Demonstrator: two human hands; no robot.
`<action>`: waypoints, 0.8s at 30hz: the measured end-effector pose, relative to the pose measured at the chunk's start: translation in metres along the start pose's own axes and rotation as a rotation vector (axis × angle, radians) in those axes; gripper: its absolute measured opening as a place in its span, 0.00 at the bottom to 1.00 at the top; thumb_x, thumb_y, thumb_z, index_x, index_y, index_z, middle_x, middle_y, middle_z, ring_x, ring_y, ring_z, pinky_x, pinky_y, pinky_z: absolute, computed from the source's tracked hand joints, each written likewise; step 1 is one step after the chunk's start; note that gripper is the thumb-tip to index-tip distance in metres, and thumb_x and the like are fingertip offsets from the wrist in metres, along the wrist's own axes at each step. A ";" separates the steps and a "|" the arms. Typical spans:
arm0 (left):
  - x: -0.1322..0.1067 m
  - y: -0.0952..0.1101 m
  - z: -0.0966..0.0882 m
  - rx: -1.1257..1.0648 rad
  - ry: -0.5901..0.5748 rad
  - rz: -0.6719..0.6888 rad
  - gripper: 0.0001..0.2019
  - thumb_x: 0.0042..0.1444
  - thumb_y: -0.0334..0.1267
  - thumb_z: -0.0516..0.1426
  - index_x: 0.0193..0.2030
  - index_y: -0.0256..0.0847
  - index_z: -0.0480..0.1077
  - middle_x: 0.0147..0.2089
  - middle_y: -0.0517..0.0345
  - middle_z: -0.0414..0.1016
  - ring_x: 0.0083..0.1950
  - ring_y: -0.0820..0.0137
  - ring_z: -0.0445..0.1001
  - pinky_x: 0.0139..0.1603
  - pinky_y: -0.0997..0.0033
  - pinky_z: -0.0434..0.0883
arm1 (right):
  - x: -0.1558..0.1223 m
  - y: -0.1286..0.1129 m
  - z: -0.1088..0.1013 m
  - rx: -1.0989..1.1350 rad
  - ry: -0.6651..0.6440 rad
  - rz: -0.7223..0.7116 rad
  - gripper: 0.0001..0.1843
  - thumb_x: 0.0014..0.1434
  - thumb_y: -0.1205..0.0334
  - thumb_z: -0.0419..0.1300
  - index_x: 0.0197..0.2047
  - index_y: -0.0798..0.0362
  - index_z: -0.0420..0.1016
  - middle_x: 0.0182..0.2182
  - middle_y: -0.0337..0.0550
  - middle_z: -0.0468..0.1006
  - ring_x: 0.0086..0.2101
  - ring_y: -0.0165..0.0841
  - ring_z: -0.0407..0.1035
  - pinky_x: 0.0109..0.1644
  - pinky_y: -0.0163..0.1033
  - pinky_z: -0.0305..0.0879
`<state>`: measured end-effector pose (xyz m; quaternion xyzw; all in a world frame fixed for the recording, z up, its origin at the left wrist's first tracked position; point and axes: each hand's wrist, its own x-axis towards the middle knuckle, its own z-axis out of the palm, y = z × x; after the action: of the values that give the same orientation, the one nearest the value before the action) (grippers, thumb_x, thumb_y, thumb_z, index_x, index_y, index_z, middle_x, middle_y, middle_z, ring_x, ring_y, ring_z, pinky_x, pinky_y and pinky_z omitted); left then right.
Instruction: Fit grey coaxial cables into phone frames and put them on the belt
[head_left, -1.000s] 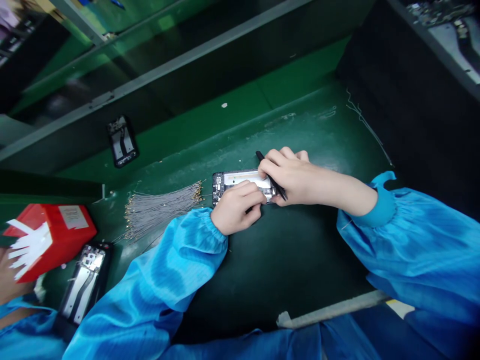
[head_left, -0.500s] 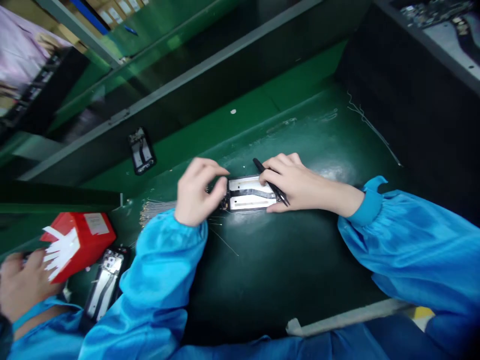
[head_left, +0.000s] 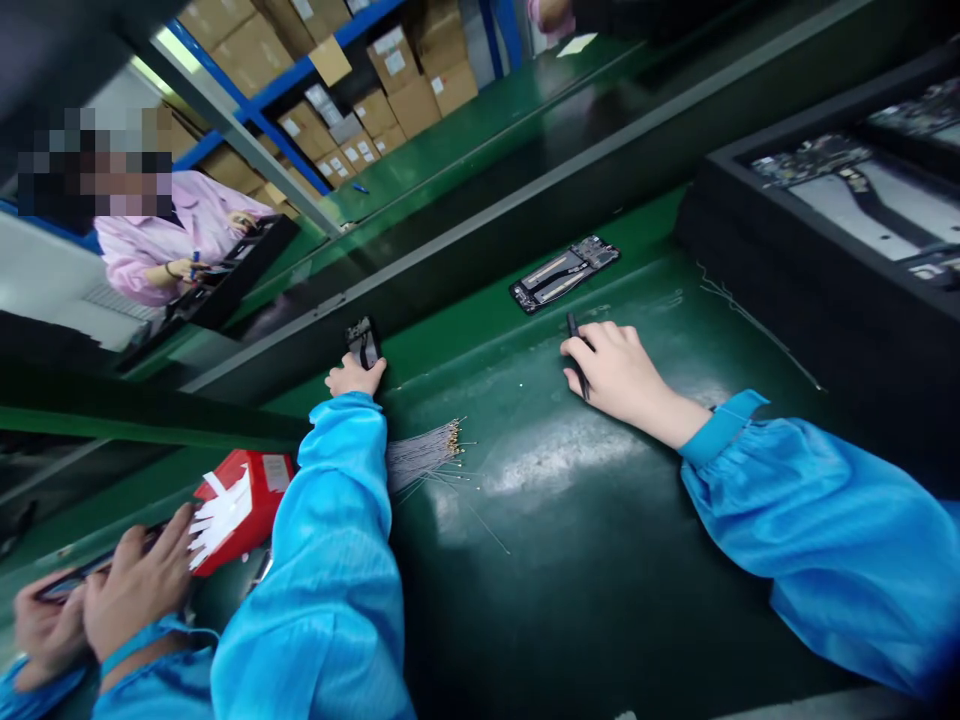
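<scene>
My left hand (head_left: 355, 377) reaches forward to the back ledge, its thumb and fingers around the near end of a small opened phone (head_left: 364, 340). Black tweezers (head_left: 574, 330) are in my closed right hand (head_left: 604, 362), held above the green mat. Beyond that hand, a second opened phone (head_left: 564, 273) lies face down on the ledge, its circuit board and dark flex cable showing. Between my arms, a bundle of thin grey cables (head_left: 424, 455) with gold-coloured ends rests on the mat, partly hidden by my left sleeve.
A black foam tray (head_left: 720, 225) with phone parts stands at right. On the left are a red box (head_left: 266, 500) with white strips and a co-worker's hands (head_left: 139, 580) holding a device. Another person in pink (head_left: 202, 220) sits across the bench, near shelved cartons.
The phone that was between my hands now lies on the back ledge. My left hand has moved forward to the other phone. My right hand has let go of the first phone, keeping the tweezers.
</scene>
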<state>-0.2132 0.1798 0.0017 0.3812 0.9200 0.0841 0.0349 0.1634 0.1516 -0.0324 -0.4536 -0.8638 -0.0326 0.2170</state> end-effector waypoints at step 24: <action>-0.240 -0.013 -0.035 0.264 -0.183 1.705 0.05 0.57 0.29 0.50 0.35 0.38 0.66 0.45 0.51 0.68 0.49 0.63 0.64 0.50 0.59 0.63 | -0.018 -0.048 -0.011 0.123 -0.118 -0.505 0.05 0.56 0.61 0.53 0.34 0.53 0.67 0.31 0.44 0.67 0.31 0.34 0.60 0.33 0.39 0.50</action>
<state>-0.0569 -0.0036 0.0333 0.9469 0.3164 -0.0568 -0.0105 0.1380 0.1070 -0.0236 -0.2105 -0.9611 -0.0067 0.1787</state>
